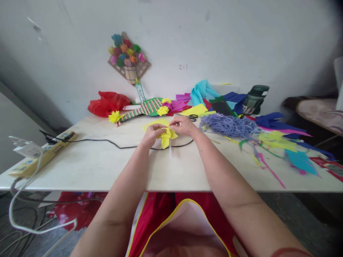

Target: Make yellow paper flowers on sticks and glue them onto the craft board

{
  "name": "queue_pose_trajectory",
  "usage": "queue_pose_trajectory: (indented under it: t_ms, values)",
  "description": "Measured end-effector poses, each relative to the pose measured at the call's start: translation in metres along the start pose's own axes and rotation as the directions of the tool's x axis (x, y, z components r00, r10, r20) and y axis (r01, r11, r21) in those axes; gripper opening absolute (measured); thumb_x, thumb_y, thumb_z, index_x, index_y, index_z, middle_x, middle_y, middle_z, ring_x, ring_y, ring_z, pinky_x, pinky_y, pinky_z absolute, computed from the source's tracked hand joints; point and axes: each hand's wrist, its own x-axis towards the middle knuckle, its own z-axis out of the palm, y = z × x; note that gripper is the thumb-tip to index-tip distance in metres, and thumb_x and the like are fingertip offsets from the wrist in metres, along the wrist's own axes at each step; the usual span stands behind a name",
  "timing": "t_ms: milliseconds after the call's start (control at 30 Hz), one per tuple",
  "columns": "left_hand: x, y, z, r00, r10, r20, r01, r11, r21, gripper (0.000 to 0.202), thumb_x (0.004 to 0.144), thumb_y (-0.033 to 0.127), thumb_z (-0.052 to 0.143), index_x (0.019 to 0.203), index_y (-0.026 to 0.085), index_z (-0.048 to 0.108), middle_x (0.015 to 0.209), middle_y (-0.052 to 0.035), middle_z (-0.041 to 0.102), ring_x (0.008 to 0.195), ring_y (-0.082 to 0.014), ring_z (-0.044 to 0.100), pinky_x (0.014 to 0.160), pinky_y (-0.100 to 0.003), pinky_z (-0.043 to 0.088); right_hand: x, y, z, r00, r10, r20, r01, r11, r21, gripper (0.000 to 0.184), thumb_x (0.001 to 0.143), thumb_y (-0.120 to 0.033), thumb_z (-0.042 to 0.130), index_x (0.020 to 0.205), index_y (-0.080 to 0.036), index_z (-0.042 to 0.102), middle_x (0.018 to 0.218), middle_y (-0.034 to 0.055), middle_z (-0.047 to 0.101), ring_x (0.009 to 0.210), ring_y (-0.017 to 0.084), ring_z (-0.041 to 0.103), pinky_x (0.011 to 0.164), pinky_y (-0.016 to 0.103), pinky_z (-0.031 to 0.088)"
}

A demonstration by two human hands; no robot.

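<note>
Two hands pinch one yellow paper flower (166, 138), which is held between them over the middle of the white table (107, 167). The left hand (152, 134) grips its left side, thumb and fingertips drawn close together; the right hand (184, 126) holds narrowly at its upper right, fingers bent inward. A pale, blurred stick (170, 150) extends below the flower toward the table's near edge. Flat yellow paper (147, 123) lies just beyond the left hand, and a black cable (120, 147) crosses the tabletop. Beyond the right hand are black-handled scissors (193, 117); farther right, a tangled heap of violet-blue cord (227, 125). Behind the flower rests a lute-shaped panel (154, 107), green with pink strips. Crinkled red paper (107, 104) stands at rear left, a yellowish power strip (53, 151) nearer. Rear right: a dark green bottle (255, 100). On the wall (227, 43): a multicoloured flower bouquet (127, 53).
</note>
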Motion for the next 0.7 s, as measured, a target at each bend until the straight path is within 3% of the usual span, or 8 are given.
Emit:
queue_pose_trajectory:
  t_ms: [267,700]
  values:
    - [0.0003,-0.0013,-0.0003,1.0,0.0,0.007,0.0,1.0,0.015,0.03,0.053,0.031,0.076,0.075,0.013,0.068,0.058,0.0,0.062,0.049,-0.0099,0.052,0.05,-0.022,0.034,0.0005,0.0048,0.0026,0.997,0.034,0.073,-0.035,0.999,0.004,0.016,0.069,-0.018,0.065,0.08,-0.015,0.076,0.071,0.0022,0.068,0.065,0.012,0.054,0.063,0.024,0.039]
    - [0.0009,-0.0028,-0.0009,0.999,0.007,0.036,-0.008,1.0,0.024,0.029,0.056,0.032,0.076,0.077,0.013,0.069,0.057,-0.0001,0.061,0.047,-0.0085,0.048,0.047,-0.022,0.029,0.0,-0.0002,0.0023,0.999,0.013,0.044,-0.013,1.0,-0.011,0.012,0.068,-0.014,0.063,0.072,-0.015,0.075,0.069,0.0016,0.068,0.062,0.011,0.052,0.062,0.023,0.037]
